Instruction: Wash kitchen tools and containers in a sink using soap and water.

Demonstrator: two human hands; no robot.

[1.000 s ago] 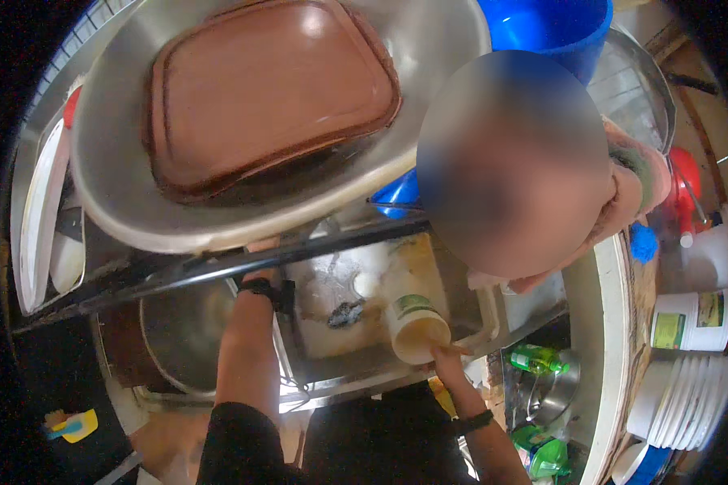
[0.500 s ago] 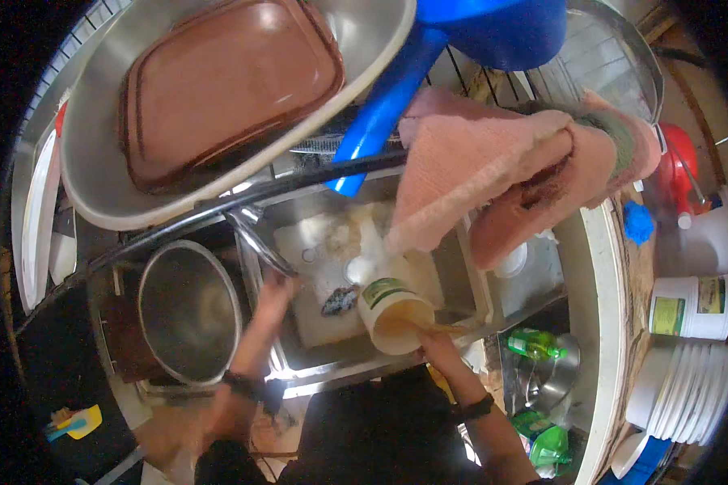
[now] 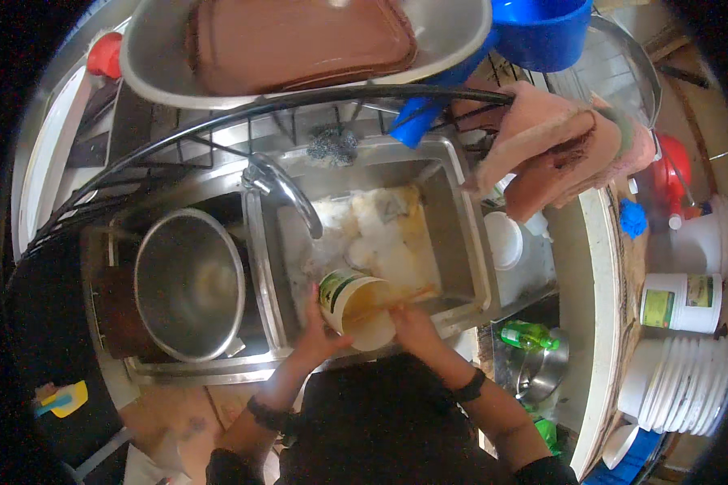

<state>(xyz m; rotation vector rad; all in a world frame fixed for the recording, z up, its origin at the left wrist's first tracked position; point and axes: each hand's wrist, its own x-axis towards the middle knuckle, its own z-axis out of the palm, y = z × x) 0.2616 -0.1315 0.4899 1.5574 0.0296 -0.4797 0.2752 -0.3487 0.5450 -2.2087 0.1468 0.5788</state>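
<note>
A white plastic tub (image 3: 341, 301) with a green-patterned label is tilted over the near part of the right sink basin, its mouth towards me. Its inside looks yellowish. My left hand (image 3: 314, 338) cups the tub's left side and underside. At the right rim, my right hand (image 3: 415, 330) has its fingers closed on the tub. A thin brownish streak by those fingers is too blurred to name. Beyond the tub, whitish and yellowish wet matter lies on the floor of the sink basin (image 3: 459, 234). The chrome faucet (image 3: 287, 190) arches over it.
A large steel bowl (image 3: 190, 287) sits in the left basin. A dark scouring pad (image 3: 332, 145) rests behind the faucet. Above, a black wire rack (image 3: 218, 121) carries a wide metal basin (image 3: 150, 69), a blue dipper (image 3: 542, 36) and pink cloths (image 3: 542, 153). White tubs (image 3: 681, 303) line the right.
My left hand has come from beside the faucet onto the tub. The tub has shifted left with my right hand. The view has moved, showing more of the sink's back edge.
</note>
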